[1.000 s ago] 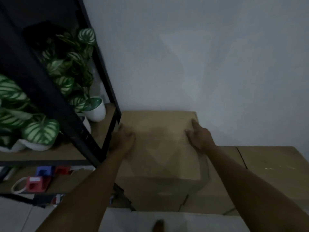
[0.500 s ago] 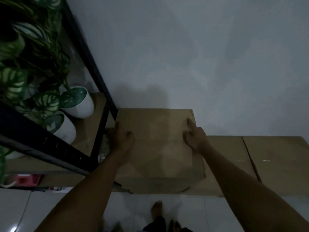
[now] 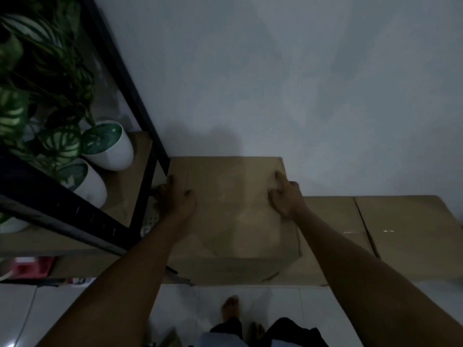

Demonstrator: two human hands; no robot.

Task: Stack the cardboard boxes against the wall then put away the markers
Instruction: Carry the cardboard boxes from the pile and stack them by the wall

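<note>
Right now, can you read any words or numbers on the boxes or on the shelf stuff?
No text can be read anywhere.
Top cardboard box, under the left hand and right hand: plain brown, no print visible.
Lower boxes: only faint glints, probably tape; no words.
Red items on the lower shelf: too dark and blurred to read.
White plant pots: no labels visible.

Both hands (image 3: 175, 199) flat on top cardboard box (image 3: 233, 209).

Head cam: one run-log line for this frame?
phase: stacking | left hand: on top box left edge | right hand: on right edge | box: against wall, beside shelf | markers: not visible
</note>
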